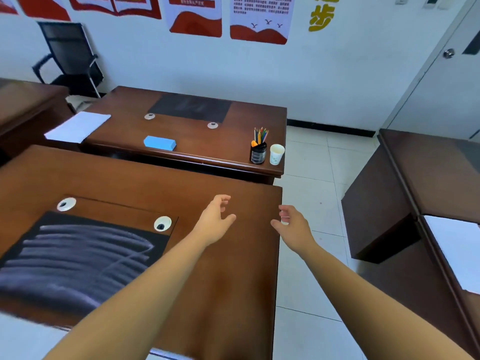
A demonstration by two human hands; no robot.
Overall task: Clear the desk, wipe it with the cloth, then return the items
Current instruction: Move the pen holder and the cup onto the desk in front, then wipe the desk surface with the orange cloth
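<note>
While both hands, left [215, 219] and right [292, 226], hover empty and loose-fingered, wall posters [197, 16] are cropped.

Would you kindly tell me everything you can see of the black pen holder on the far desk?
The pen holder is a small black mesh-looking cup standing upright near the right front corner of the far desk. Several coloured pencils and something orange stick up out of it. A white paper cup stands just to its right; whether they touch is unclear. Neither hand is near it.
</note>
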